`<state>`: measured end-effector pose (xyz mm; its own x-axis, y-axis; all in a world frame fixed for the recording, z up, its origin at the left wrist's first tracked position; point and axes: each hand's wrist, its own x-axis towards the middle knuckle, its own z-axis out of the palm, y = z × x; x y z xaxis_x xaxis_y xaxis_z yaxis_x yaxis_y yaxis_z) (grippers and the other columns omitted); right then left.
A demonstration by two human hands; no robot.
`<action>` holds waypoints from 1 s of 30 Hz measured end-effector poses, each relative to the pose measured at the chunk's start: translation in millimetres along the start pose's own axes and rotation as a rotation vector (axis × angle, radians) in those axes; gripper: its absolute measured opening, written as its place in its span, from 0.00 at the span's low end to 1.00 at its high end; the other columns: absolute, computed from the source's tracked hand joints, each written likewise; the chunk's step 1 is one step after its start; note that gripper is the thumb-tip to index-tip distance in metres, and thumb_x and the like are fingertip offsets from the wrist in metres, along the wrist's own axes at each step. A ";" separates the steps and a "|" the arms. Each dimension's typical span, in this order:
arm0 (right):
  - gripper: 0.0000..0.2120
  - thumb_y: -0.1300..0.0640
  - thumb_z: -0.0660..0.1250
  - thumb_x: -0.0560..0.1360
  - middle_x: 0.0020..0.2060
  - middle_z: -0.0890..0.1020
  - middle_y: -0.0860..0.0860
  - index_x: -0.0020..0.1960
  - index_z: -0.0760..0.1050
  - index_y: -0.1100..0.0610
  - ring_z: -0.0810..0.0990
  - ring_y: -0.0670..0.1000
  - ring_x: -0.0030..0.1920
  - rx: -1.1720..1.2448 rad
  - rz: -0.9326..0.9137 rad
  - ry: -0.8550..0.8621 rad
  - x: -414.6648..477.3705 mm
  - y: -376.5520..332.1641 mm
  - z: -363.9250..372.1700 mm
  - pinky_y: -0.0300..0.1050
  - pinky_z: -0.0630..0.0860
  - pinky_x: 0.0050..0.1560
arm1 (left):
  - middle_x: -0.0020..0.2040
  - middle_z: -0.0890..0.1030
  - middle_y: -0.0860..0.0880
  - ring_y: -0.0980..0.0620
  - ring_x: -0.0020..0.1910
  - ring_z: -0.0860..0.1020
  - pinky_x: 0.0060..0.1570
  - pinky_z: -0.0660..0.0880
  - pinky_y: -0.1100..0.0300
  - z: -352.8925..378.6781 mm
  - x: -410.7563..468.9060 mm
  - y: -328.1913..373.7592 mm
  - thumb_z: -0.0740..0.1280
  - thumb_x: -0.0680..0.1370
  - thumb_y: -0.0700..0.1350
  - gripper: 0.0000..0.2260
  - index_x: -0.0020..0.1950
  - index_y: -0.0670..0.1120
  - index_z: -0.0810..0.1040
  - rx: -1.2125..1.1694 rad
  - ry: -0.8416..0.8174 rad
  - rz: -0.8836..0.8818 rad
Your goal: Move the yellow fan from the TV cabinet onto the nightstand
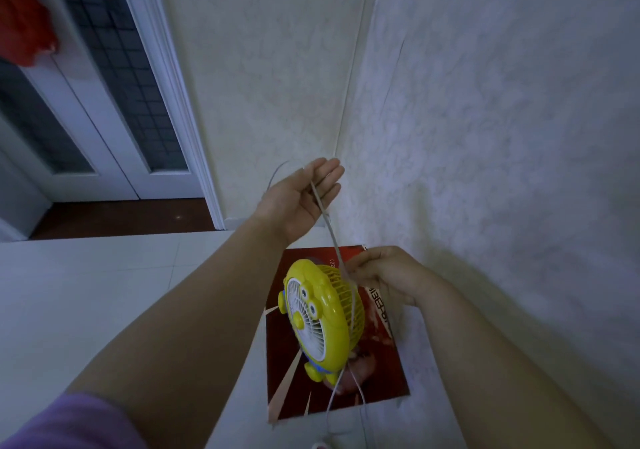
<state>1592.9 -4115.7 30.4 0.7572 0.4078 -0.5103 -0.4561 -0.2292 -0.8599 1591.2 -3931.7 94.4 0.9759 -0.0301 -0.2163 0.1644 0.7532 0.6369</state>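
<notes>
A small yellow fan (322, 317) with a white grille and a cartoon face hangs in the air in front of me, tilted. My right hand (384, 275) grips it at its back, fingers closed on the rear cage. A white cord (329, 227) runs from the fan up to my left hand (301, 199), which is raised palm-up with the fingers stretched and the cord lying across the palm. More cord loops dangle below the fan (346, 389). No TV cabinet or nightstand shows in this view.
A red printed box or poster (381, 372) lies on the pale tiled floor (104, 293) against the white textured wall (485, 137). A white door frame with glass panels (114, 85) stands at the left, dark wooden floor behind it. Something red hangs at the top left (24, 16).
</notes>
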 end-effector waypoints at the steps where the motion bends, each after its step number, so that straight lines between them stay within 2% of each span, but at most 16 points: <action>1: 0.15 0.76 0.58 0.71 0.38 0.85 0.58 0.35 0.77 0.62 0.85 0.54 0.41 0.051 -0.022 0.048 -1.0 -5.7 5.0 0.42 0.80 0.43 | 0.71 0.69 0.41 0.46 0.68 0.71 0.57 0.74 0.55 2.8 -6.9 3.2 0.49 0.82 0.40 0.18 0.71 0.37 0.62 0.029 -0.039 -0.009; 3: 0.14 0.74 0.53 0.73 0.40 0.84 0.58 0.38 0.74 0.62 0.84 0.56 0.43 0.208 -0.072 0.085 -2.2 -19.3 18.0 0.45 0.79 0.46 | 0.68 0.72 0.42 0.47 0.64 0.74 0.57 0.76 0.57 6.1 -21.0 8.0 0.48 0.82 0.41 0.17 0.69 0.38 0.64 0.094 -0.116 -0.031; 5: 0.12 0.69 0.52 0.76 0.37 0.85 0.57 0.43 0.74 0.62 0.85 0.54 0.41 0.384 -0.085 0.011 -9.2 -34.4 34.7 0.46 0.79 0.46 | 0.62 0.77 0.44 0.51 0.57 0.79 0.55 0.77 0.59 5.8 -35.5 10.8 0.49 0.82 0.41 0.15 0.64 0.39 0.68 0.159 -0.187 -0.070; 7: 0.14 0.60 0.52 0.79 0.29 0.84 0.53 0.45 0.75 0.61 0.84 0.50 0.33 0.526 -0.059 -0.109 -19.8 -48.1 50.4 0.43 0.79 0.38 | 0.56 0.81 0.45 0.52 0.51 0.83 0.53 0.79 0.59 1.7 -50.0 9.6 0.51 0.81 0.41 0.13 0.59 0.39 0.72 0.186 -0.243 -0.126; 9: 0.18 0.51 0.50 0.80 0.21 0.78 0.47 0.44 0.75 0.58 0.77 0.43 0.22 0.683 -0.033 -0.235 -31.1 -57.6 65.2 0.37 0.74 0.26 | 0.50 0.85 0.45 0.50 0.49 0.83 0.52 0.80 0.58 -6.1 -65.1 6.0 0.55 0.78 0.41 0.13 0.58 0.39 0.73 0.199 -0.307 -0.197; 10: 0.22 0.47 0.49 0.80 0.20 0.77 0.47 0.46 0.75 0.60 0.75 0.42 0.20 0.727 -0.023 -0.272 -33.2 -60.6 69.6 0.35 0.71 0.22 | 0.50 0.85 0.44 0.50 0.50 0.83 0.52 0.80 0.58 -10.4 -70.1 3.1 0.57 0.77 0.42 0.13 0.58 0.39 0.74 0.206 -0.346 -0.234; 11: 0.26 0.43 0.48 0.79 0.25 0.81 0.49 0.50 0.75 0.63 0.78 0.43 0.22 0.731 -0.030 -0.277 -35.8 -61.3 74.8 0.35 0.72 0.21 | 0.51 0.85 0.44 0.50 0.51 0.83 0.53 0.79 0.58 -15.6 -77.7 1.1 0.58 0.76 0.42 0.14 0.59 0.40 0.74 0.221 -0.388 -0.271; 12: 0.30 0.42 0.48 0.79 0.36 0.85 0.55 0.58 0.73 0.67 0.83 0.47 0.29 0.716 -0.053 -0.253 -37.9 -61.0 80.0 0.36 0.76 0.25 | 0.51 0.85 0.44 0.49 0.53 0.82 0.54 0.79 0.58 -21.0 -85.0 -0.9 0.58 0.77 0.42 0.14 0.59 0.40 0.74 0.246 -0.422 -0.303; 13: 0.32 0.42 0.48 0.79 0.48 0.84 0.59 0.65 0.67 0.70 0.86 0.51 0.38 0.710 -0.090 -0.215 -38.8 -59.7 82.8 0.39 0.80 0.32 | 0.52 0.84 0.44 0.50 0.53 0.82 0.55 0.78 0.58 -25.5 -91.1 -2.8 0.57 0.77 0.42 0.14 0.59 0.40 0.74 0.270 -0.445 -0.333; 14: 0.33 0.43 0.48 0.79 0.55 0.81 0.61 0.69 0.62 0.70 0.86 0.54 0.45 0.726 -0.129 -0.189 -41.7 -57.2 86.0 0.43 0.82 0.38 | 0.51 0.85 0.44 0.50 0.53 0.82 0.54 0.78 0.58 -30.0 -98.2 -5.0 0.56 0.78 0.42 0.14 0.59 0.40 0.74 0.295 -0.450 -0.360; 15: 0.33 0.44 0.49 0.79 0.56 0.80 0.62 0.70 0.60 0.71 0.85 0.55 0.47 0.754 -0.160 -0.169 -44.3 -55.6 88.5 0.45 0.82 0.41 | 0.51 0.85 0.44 0.50 0.52 0.83 0.53 0.79 0.59 -33.6 -104.0 -7.1 0.55 0.78 0.41 0.14 0.59 0.40 0.74 0.306 -0.437 -0.382; 19: 0.30 0.47 0.49 0.80 0.47 0.84 0.62 0.69 0.60 0.72 0.85 0.57 0.45 0.860 -0.206 -0.135 -59.0 -46.7 91.9 0.49 0.83 0.43 | 0.50 0.85 0.45 0.50 0.50 0.83 0.50 0.80 0.59 -47.8 -128.3 -18.9 0.55 0.77 0.41 0.14 0.58 0.40 0.75 0.318 -0.419 -0.451; 25: 0.22 0.49 0.50 0.80 0.45 0.85 0.62 0.55 0.71 0.68 0.85 0.59 0.46 0.874 -0.252 -0.108 -88.3 -33.8 92.2 0.55 0.78 0.53 | 0.50 0.85 0.43 0.49 0.51 0.83 0.52 0.79 0.58 -65.9 -152.1 -41.5 0.59 0.73 0.42 0.15 0.57 0.39 0.75 0.245 -0.335 -0.491; 30: 0.22 0.48 0.51 0.80 0.44 0.86 0.59 0.55 0.73 0.65 0.85 0.57 0.46 0.840 -0.314 -0.084 -111.8 -30.6 86.9 0.51 0.79 0.52 | 0.51 0.85 0.44 0.49 0.51 0.83 0.50 0.80 0.58 -73.8 -155.7 -66.5 0.56 0.77 0.41 0.13 0.58 0.38 0.74 0.173 -0.244 -0.453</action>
<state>1481.5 -4077.5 114.9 0.8830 0.4132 -0.2226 -0.4503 0.6121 -0.6501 1417.7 -3928.6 31.1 0.8033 -0.4942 -0.3325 0.5778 0.5110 0.6364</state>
